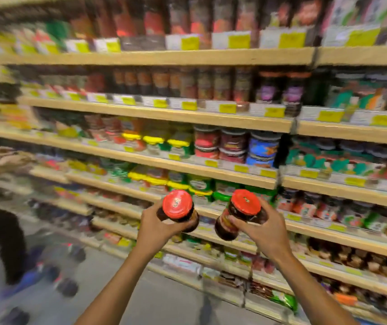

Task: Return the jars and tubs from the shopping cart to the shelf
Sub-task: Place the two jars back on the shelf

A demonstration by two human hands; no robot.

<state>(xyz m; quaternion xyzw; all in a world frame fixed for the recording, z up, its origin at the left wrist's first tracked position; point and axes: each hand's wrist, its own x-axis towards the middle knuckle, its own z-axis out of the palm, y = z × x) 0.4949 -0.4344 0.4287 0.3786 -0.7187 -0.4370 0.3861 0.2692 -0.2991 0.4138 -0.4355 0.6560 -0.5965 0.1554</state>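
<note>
Motion blur smeared the shelf [187, 56] labels unreadable. The left hand [157, 227] gripped one red-lidded jar [178, 208]; the right hand [261, 227] clasped another red-lidded jar [239, 213], both raised before the shelves.

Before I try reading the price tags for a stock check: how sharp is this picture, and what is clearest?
Head view: heavy motion blur smears the shelves and yellow price tags, so no text reads; wide-angle bending curves the shelf lines. Clearest are the two red-lidded jars, left jar in the left hand, right jar in the right hand.
</note>
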